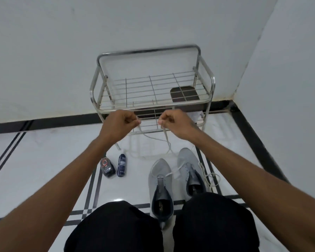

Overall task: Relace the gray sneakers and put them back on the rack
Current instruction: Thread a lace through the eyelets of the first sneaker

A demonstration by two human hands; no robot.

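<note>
Two gray sneakers stand side by side on the floor between my knees, the left sneaker (160,180) nearer me and the right sneaker (189,166) a little further. A white lace (165,138) runs up from the left sneaker's front eyelets. My left hand (119,124) pinches one end of it and my right hand (175,121) pinches the other, both raised in front of the metal rack (205,70). A second white lace (210,177) lies loose on the floor to the right of the right sneaker.
The chrome wire rack stands against the white wall, with a dark tray (184,94) showing under its top shelf. A dark round container (107,167) and a blue spray can (121,165) sit on the tiled floor left of the sneakers. A wall corner closes the right side.
</note>
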